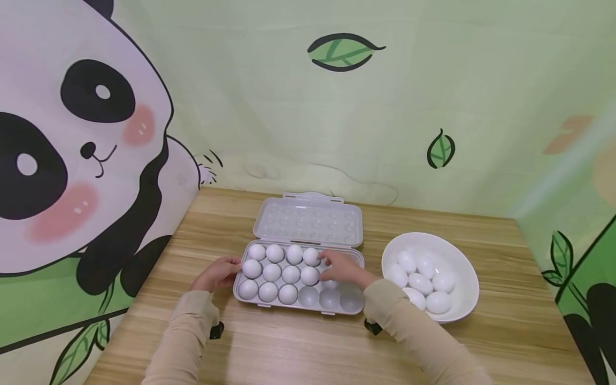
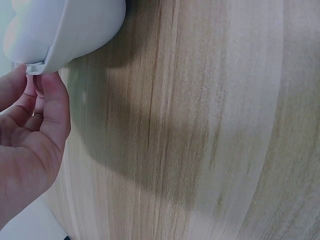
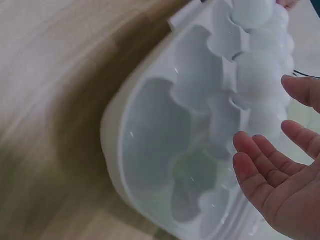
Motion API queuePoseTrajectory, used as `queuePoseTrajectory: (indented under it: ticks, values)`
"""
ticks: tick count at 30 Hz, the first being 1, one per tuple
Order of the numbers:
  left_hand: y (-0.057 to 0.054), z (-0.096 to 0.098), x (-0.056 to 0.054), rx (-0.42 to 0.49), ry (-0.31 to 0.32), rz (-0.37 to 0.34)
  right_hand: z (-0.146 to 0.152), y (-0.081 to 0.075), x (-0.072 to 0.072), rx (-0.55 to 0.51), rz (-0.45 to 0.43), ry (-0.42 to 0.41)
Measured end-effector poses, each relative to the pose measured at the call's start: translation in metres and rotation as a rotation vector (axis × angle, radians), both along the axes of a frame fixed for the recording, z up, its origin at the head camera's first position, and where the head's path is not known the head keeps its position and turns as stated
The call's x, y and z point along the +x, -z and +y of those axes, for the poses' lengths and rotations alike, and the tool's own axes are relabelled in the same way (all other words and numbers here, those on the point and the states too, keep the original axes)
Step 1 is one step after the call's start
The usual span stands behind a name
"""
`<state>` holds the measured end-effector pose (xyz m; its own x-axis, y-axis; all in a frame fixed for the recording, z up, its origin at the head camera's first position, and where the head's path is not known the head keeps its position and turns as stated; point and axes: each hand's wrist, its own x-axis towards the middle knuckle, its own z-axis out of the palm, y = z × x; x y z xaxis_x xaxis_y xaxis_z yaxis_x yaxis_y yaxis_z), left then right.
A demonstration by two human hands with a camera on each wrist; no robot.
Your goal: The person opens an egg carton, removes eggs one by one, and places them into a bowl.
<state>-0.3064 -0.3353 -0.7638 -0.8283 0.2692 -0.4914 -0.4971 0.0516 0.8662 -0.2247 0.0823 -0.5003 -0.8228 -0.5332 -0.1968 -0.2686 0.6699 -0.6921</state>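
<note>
A white plastic egg box (image 1: 329,301) lies unfolded on the table, with rows of white eggs (image 1: 271,272) filling its left and middle cups. Several cups at its right end hold no egg. At the box's left end my left hand (image 1: 220,272) pinches the rim between thumb and fingers, as the left wrist view shows. My right hand (image 1: 343,267) hovers over the right part of the box, fingers spread and loosely bent, its tips close to the rightmost egg (image 1: 312,256) of the back row. Nothing is held in it in the right wrist view (image 3: 285,185).
A white bowl (image 1: 470,283) with several more white eggs (image 1: 420,283) stands right of the box, partly behind my right sleeve. The box's dimpled lid (image 1: 308,222) lies back toward the wall. A cloth with panda and leaf drawings (image 1: 344,52) hangs behind the wooden table (image 1: 274,347).
</note>
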Motion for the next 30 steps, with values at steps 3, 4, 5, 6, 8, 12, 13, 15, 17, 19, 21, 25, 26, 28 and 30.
queuePoseTrajectory:
  ticks: [3,4,5,6,8,12,13,15,17,19,21,25,26,28,30]
  values:
    - [-0.029,0.013,0.016,-0.008,0.002,0.037,-0.007,0.007,0.002,-0.005,0.025,-0.01]
    - [-0.037,0.016,0.019,0.008,0.009,0.055,-0.009,0.009,0.002,-0.002,0.037,-0.015]
    - [-0.05,0.022,0.026,0.003,0.009,0.068,-0.011,0.01,0.002,0.006,0.056,-0.02]
    - [-0.064,0.027,0.033,0.002,0.006,0.079,-0.014,0.011,0.003,0.015,0.073,-0.021]
    - [-0.088,0.037,0.044,0.024,0.007,0.1,-0.017,0.012,0.004,0.036,0.121,-0.028]
    - [-0.128,0.056,0.061,-0.037,-0.022,0.097,-0.024,0.015,0.007,0.081,0.156,-0.023]
    - [-0.14,0.061,0.066,-0.059,-0.027,0.097,-0.026,0.017,0.008,0.096,0.162,-0.021]
    - [-0.162,0.073,0.076,-0.131,-0.05,0.077,-0.029,0.021,0.009,0.132,0.158,-0.007]
    - [-0.166,0.074,0.078,-0.136,-0.043,0.082,-0.032,0.025,0.01,0.176,0.157,0.014]
    - [-0.142,0.062,0.067,-0.073,-0.006,0.097,-0.035,0.028,0.011,0.207,0.159,0.036]
    - [-0.101,0.044,0.049,-0.04,0.004,0.081,-0.037,0.03,0.012,0.231,0.169,0.055]
    - [0.006,0.0,-0.002,-0.021,-0.016,0.004,-0.038,0.03,0.013,0.249,0.19,0.075]
    - [0.013,-0.002,-0.005,-0.04,-0.027,-0.011,-0.038,0.031,0.013,0.251,0.193,0.077]
    - [-0.002,0.003,0.003,-0.008,-0.007,0.02,-0.038,0.032,0.013,0.245,0.191,0.081]
    - [-0.048,0.022,0.024,-0.011,-0.007,0.041,-0.037,0.033,0.013,0.235,0.185,0.089]
